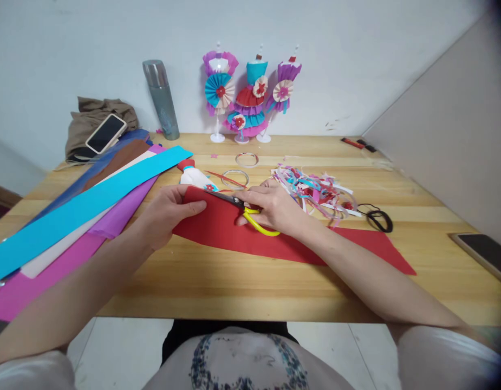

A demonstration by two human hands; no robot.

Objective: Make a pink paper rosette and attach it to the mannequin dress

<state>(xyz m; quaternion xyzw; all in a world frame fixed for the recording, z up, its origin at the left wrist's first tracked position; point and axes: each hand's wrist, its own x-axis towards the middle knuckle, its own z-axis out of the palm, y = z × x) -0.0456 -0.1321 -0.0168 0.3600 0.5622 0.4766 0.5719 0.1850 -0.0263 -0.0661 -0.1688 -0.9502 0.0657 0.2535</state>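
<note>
A long strip of red crepe paper (234,235) stretches across the table in front of me. Its left end is pinched between the thumb and fingers of my left hand (173,208). My right hand (270,206) grips scissors with yellow handles (260,225), their dark blades at the strip's upper edge and pointing toward my left hand. Just behind the paper lies a dress form (195,176) on its side, white with a red top and a small red flower. The strip's right part passes under my right forearm.
Colourful paper strips (91,197) are stacked at the left. Paper scraps (311,187) lie in a heap behind my right hand. Three dressed forms (250,92) and a thermos (161,100) stand at the back. Tape rings (247,159), a black cord (379,219) and a phone (486,252) lie about.
</note>
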